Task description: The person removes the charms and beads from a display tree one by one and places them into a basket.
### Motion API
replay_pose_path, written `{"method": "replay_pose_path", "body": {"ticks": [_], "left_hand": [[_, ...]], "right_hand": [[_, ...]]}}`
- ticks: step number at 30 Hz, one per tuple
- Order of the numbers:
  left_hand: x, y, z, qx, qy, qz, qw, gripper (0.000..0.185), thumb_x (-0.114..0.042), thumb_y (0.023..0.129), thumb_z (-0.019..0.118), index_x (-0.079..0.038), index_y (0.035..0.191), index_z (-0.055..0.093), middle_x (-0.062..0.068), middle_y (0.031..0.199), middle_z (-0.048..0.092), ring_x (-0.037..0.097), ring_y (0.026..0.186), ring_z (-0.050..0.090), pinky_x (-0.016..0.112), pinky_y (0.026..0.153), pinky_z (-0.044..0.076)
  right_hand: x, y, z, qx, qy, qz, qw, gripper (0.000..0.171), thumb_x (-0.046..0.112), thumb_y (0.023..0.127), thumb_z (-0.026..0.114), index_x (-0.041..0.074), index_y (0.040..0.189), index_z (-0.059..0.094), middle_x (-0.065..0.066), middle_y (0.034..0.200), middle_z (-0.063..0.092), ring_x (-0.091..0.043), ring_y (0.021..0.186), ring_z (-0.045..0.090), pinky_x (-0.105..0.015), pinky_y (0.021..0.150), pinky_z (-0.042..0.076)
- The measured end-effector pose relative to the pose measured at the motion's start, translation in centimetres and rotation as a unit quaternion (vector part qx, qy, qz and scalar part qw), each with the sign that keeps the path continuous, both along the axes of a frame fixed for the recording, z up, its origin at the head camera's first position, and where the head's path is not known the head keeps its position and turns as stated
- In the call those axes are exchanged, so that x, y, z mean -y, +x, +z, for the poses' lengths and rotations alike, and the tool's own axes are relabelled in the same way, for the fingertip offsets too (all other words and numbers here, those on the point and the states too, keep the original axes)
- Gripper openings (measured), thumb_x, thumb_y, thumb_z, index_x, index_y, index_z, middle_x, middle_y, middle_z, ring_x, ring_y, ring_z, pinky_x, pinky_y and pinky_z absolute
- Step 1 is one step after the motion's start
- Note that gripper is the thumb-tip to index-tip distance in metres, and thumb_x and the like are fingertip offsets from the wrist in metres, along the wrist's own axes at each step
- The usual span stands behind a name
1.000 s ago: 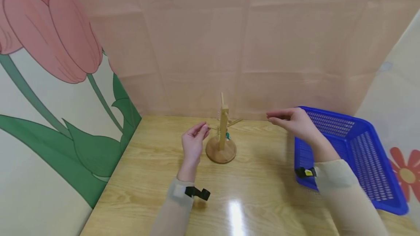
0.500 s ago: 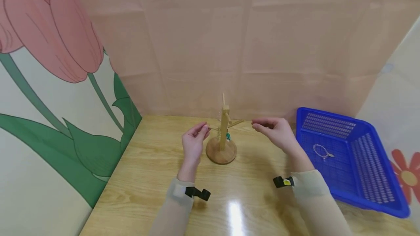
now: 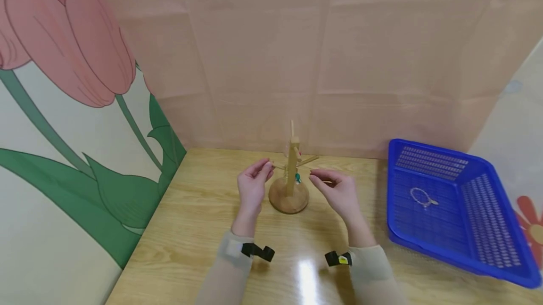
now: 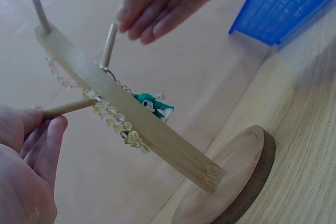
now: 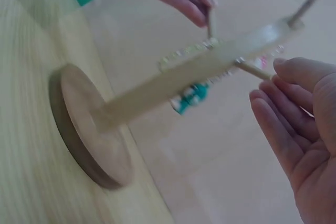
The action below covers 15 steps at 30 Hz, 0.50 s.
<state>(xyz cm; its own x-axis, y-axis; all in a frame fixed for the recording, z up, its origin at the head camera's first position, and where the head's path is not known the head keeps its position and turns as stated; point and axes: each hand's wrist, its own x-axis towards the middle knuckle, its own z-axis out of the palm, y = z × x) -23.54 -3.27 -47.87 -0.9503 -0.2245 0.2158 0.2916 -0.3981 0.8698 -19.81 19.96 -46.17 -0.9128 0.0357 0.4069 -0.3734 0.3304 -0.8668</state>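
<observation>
A wooden stand (image 3: 292,168) with a round base (image 3: 289,199) and several pegs is upright on the table between the hands. My left hand (image 3: 253,187) pinches the end of its left peg (image 4: 68,109). From that peg hangs a bracelet of pale yellow beads (image 4: 118,121). My right hand (image 3: 337,192) is just right of the stand, thumb and fingers near the tip of another peg (image 5: 254,70), with nothing plainly visible between them. A keychain with a teal figure (image 4: 152,103) hangs from that peg. Pinkish beads (image 4: 60,74) hang behind the post, partly hidden.
A blue plastic basket (image 3: 449,262) stands on the right of the wooden table (image 3: 191,229). Inside lies a thin bracelet (image 3: 421,196) with a small tag. A pinkish cloth (image 3: 254,60) covers the back, and a tulip-patterned wall (image 3: 55,154) is at the left.
My right hand has moved left and slightly down, from beside the basket to the stand, uncovering the bracelet in the basket. The left hand keeps its pinch on the peg.
</observation>
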Motion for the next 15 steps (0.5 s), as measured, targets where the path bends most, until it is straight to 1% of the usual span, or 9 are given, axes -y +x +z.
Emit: {"method": "replay_pose_path", "body": {"ticks": [3, 5, 8, 12, 15], "left_hand": [[0.1, 0.0, -0.1, 0.004, 0.000, -0.003, 1.0000, 0.018, -0.001, 0.098, 0.078, 0.010, 0.113, 0.078, 0.017, 0.101, 0.080, 0.017, 0.088, 0.079, 0.033, 0.085, 0.067], [0.1, 0.0, -0.1, 0.005, 0.001, -0.004, 1.0000, 0.018, -0.001, 0.098, 0.078, 0.010, 0.113, 0.078, 0.017, 0.101, 0.080, 0.017, 0.088, 0.079, 0.033, 0.085, 0.067], [0.2, 0.0, -0.1, 0.004, 0.001, -0.003, 1.0000, 0.019, 0.000, 0.098, 0.078, 0.010, 0.113, 0.077, 0.018, 0.101, 0.080, 0.017, 0.088, 0.079, 0.033, 0.085, 0.067], [0.2, 0.0, -0.1, 0.002, 0.002, -0.001, 1.0000, 0.018, 0.001, 0.098, 0.077, 0.011, 0.113, 0.077, 0.027, 0.106, 0.077, 0.017, 0.087, 0.079, 0.033, 0.084, 0.067], [0.1, 0.0, -0.2, 0.002, 0.002, -0.003, 1.0000, 0.018, 0.001, 0.098, 0.077, 0.011, 0.114, 0.077, 0.029, 0.108, 0.077, 0.017, 0.088, 0.079, 0.033, 0.084, 0.067]], "right_hand": [[1.5, -0.1, -0.3, -0.011, -0.007, -0.016, 1.000, 0.017, 0.004, 0.095, 0.083, -0.001, 0.111, 0.082, -0.016, 0.106, 0.080, -0.001, 0.091, 0.072, -0.013, 0.077, 0.061], [2.5, 0.0, -0.2, -0.022, -0.020, -0.022, 0.999, 0.016, -0.002, 0.094, 0.082, -0.005, 0.110, 0.081, -0.019, 0.105, 0.080, -0.003, 0.090, 0.073, -0.014, 0.076, 0.062], [4.1, 0.5, 0.6, -0.048, -0.043, -0.035, 0.997, 0.015, -0.007, 0.092, 0.082, -0.009, 0.106, 0.080, -0.022, 0.102, 0.079, -0.005, 0.089, 0.074, -0.016, 0.075, 0.063], [5.6, 1.2, 1.7, -0.082, -0.062, -0.060, 0.993, 0.013, -0.010, 0.090, 0.081, -0.011, 0.102, 0.079, -0.024, 0.099, 0.079, -0.007, 0.088, 0.075, -0.017, 0.075, 0.063], [6.0, 1.3, 1.9, -0.094, -0.071, -0.076, 0.990, 0.012, -0.012, 0.089, 0.081, -0.012, 0.101, 0.079, -0.026, 0.098, 0.078, -0.011, 0.087, 0.076, -0.015, 0.074, 0.062]]}}
